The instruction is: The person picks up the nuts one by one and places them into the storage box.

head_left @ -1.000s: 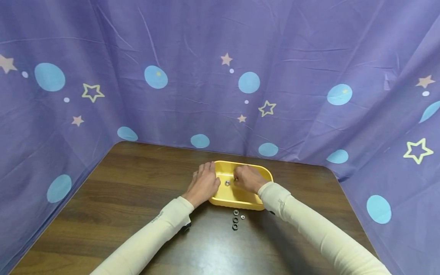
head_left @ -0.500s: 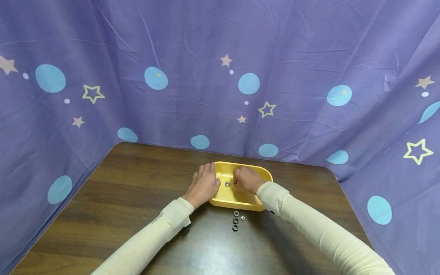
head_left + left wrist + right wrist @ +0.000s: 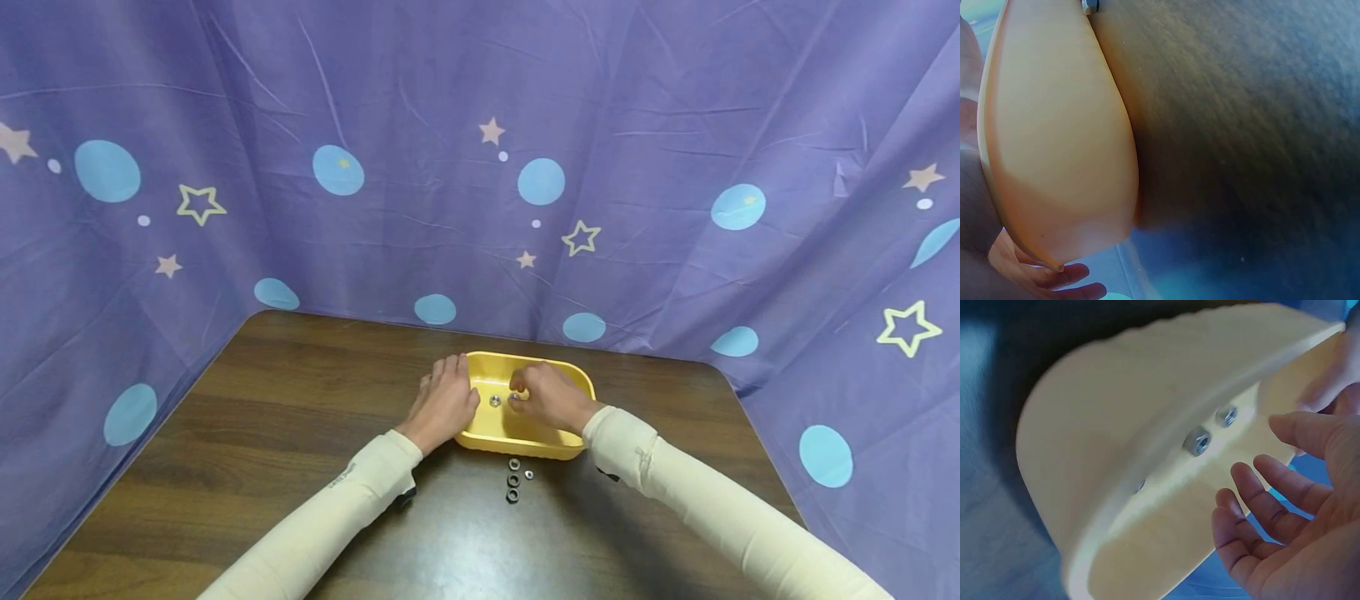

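Observation:
A yellow bin (image 3: 517, 448) stands on the table. My left hand (image 3: 442, 400) holds its left end, thumb on the inner side and fingers beyond the rim; the left wrist view shows those fingertips (image 3: 1072, 275) past the bin's edge. Over the bin's middle is my right hand (image 3: 551, 393), thumb and fingers apart with nothing between them. Two silver hex nuts lie on the bin floor, a left nut (image 3: 496, 401) and a right nut (image 3: 514, 397) by my right fingertips. In the right wrist view, the near wall mostly hides another metal piece (image 3: 1140, 485).
In front of the bin, three dark nuts form a column on the table, with the middle nut (image 3: 513, 481) between the others. A small shiny piece (image 3: 529, 475) lies right of them. A purple patterned curtain (image 3: 480, 208) surrounds the wooden table (image 3: 300, 400).
The right hand's fingers have come apart and let go of a nut, which now shows beside the left one. The right wrist has shifted slightly right. My left hand has stayed put.

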`<state>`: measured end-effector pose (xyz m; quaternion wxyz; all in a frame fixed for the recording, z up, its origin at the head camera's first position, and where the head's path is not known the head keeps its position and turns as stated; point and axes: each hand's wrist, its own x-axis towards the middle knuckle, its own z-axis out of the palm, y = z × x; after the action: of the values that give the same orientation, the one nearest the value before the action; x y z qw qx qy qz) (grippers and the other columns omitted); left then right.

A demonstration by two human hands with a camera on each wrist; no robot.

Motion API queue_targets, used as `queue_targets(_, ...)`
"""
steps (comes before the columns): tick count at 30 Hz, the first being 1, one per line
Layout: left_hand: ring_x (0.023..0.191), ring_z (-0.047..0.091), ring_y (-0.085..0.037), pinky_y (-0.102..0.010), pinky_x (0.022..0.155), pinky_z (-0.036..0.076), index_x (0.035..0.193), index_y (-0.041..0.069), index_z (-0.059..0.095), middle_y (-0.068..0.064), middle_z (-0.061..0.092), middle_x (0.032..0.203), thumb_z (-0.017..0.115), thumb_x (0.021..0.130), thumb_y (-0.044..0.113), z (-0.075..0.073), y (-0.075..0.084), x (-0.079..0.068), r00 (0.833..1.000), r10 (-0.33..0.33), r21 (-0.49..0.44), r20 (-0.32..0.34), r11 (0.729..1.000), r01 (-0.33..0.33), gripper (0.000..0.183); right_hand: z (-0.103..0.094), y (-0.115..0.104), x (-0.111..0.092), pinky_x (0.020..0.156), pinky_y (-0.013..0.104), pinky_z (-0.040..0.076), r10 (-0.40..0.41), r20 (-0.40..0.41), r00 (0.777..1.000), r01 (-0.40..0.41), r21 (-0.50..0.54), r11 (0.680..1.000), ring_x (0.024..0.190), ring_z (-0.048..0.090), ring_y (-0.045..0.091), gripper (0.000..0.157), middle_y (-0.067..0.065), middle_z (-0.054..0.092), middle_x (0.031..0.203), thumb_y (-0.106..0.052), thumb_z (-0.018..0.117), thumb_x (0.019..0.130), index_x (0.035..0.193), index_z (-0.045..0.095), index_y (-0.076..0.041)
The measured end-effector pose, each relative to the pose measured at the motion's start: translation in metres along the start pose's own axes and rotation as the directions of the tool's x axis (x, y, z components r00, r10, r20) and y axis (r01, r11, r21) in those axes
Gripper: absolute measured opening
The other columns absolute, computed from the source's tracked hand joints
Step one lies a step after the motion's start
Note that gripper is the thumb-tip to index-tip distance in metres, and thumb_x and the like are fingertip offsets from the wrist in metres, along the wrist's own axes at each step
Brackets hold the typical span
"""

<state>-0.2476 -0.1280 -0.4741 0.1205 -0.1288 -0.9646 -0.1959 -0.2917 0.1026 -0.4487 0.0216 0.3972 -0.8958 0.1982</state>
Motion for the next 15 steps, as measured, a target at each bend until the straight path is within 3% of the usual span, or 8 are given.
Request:
queue_targets(6, 0.136, 0.057, -0.046, -0.065, 0.106, 0.053, 0.156, -0.017, 0.046, -0.031, 0.059, 0.148, 0.068, 0.105, 0.019, 0.0, 0.0, 0.0, 1.0, -0.005, -0.004, -0.005, 1.0, 0.005, 0.066, -0.011, -0.023, -0.018, 0.086, 0.044, 0.061, 0.024, -0.043, 0.999, -0.024, 0.004, 1.0, 0.096, 0.074, 0.029, 0.019, 0.011, 0.08, 0.1, -0.017, 0.083, 0.093, 0.103, 0.083, -0.001)
queue_targets(7, 0.136, 0.057, -0.047, -0.065, 0.107, 0.053, 0.156, -0.017, 0.046, -0.031, 0.059, 0.148, 0.068, 0.105, 0.019, 0.0, 0.0, 0.0, 1.0, -0.006, -0.003, -0.006, 1.0, 0.006, 0.066, -0.017, -0.035, -0.022, 0.088, 0.047, 0.061, 0.051, -0.039, 0.998, -0.051, 0.003, 0.999, 0.097, 0.074, 0.031, 0.02, 0.013, 0.08, 0.101, -0.013, 0.085, 0.091, 0.104, 0.083, 0.001)
queue_targets(15, 0.135, 0.057, -0.047, -0.065, 0.106, 0.054, 0.156, -0.018, 0.046, -0.032, 0.059, 0.147, 0.068, 0.105, 0.019, 0.001, 0.001, 0.0, 1.0, -0.004, 0.003, -0.005, 1.0, 0.004, 0.066, -0.019, -0.054, -0.052, 0.098, 0.049, 0.058, 0.083, -0.058, 0.995, -0.082, 0.023, 0.996, 0.105, 0.072, 0.03, 0.022, 0.005, 0.081, 0.106, -0.017, 0.088, 0.092, 0.106, 0.082, -0.002)
